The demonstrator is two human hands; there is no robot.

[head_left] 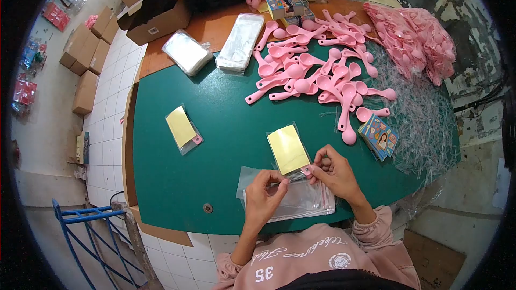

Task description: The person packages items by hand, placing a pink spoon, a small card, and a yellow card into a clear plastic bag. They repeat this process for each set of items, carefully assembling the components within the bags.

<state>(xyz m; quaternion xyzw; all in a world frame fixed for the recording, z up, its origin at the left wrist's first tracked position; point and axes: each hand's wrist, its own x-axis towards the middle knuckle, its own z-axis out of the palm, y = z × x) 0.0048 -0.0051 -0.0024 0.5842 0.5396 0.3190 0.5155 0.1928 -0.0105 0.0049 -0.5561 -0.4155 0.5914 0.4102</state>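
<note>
A clear plastic bag (272,151) with a yellow card (287,147) inside lies in front of me, its near end between my hands. The pink handle tip of a spoon (306,170) shows at the card's near right corner. My left hand (265,196) pinches the bag's near edge at the left. My right hand (337,173) is closed at the right corner, thumb and fingers around the handle tip and the bag's edge. Under both hands lies a stack of clear plastic bags (301,207). A second packed bag (184,130) with a yellow card and pink handle lies to the left.
Pink spoons (328,70) are heaped at the back right, with bagged spoons (416,43) behind them. Printed cards (380,137) lie right of my hands, beside clear plastic strips (416,113). Bag stacks (240,43) and a cardboard box (158,21) stand at the back left.
</note>
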